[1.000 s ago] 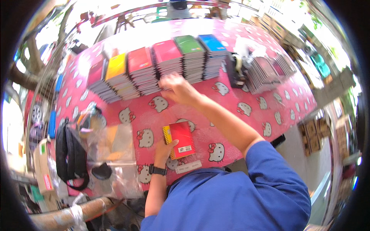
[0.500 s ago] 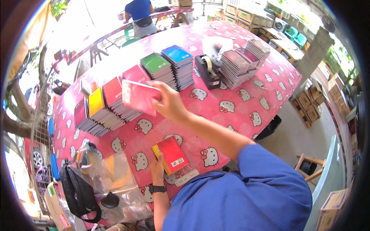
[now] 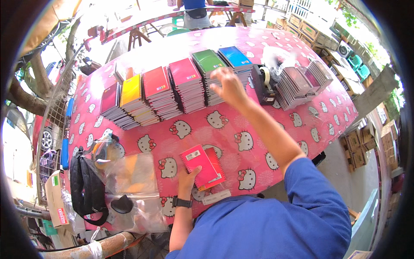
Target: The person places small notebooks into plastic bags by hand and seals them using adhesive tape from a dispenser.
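R hand on the head cam is half open, fingers loosely curled w/ thumb apart, right at the front of the green notebook stack; can't tell if it's touching, nothing visible in it tho. L hand has a grip on a pink notebook, thumb on the cover, w/ a red notebook partly under it. Both lie on the worktop near the person. Blue notebook stack is just R of the green one, then a tape dispenser.
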